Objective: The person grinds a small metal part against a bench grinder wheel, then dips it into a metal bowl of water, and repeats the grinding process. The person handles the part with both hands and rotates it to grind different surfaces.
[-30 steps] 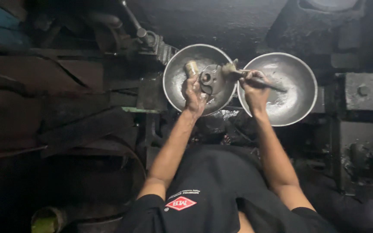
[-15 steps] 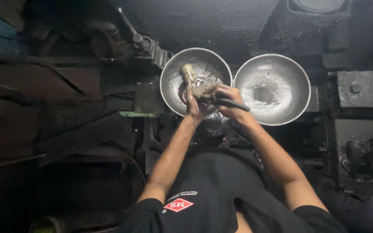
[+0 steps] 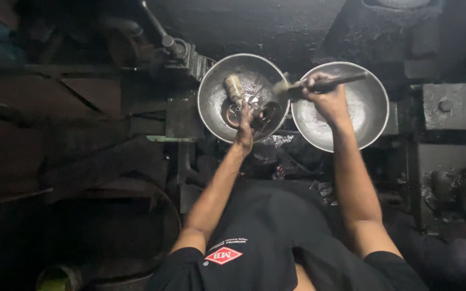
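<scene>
1. Two round metal bowls sit side by side before us on a dark, greasy workbench: the left bowl (image 3: 211,94) and the right bowl (image 3: 370,108), their rims almost touching.
2. Our left hand (image 3: 245,129) reaches over the near rim of the left bowl, fingers curled around a small round metal part (image 3: 265,114) that it holds inside the bowl.
3. A short tan cylindrical piece (image 3: 234,89) lies tilted in the left bowl, just beyond the left hand; we cannot tell whether the fingers touch it.
4. Our right hand (image 3: 327,99) is closed in a fist around the dark handle of a brush (image 3: 297,88), held over the near left part of the right bowl.
5. The brush lies roughly level, its bristle end pointing left to the gap between the two bowls, its handle end reaching out over the right bowl.
6. A lever with a round knob (image 3: 167,40) stands on the dark machine block just left of the left bowl.
7. We wear a black shirt (image 3: 265,242) with a red diamond patch.
</scene>
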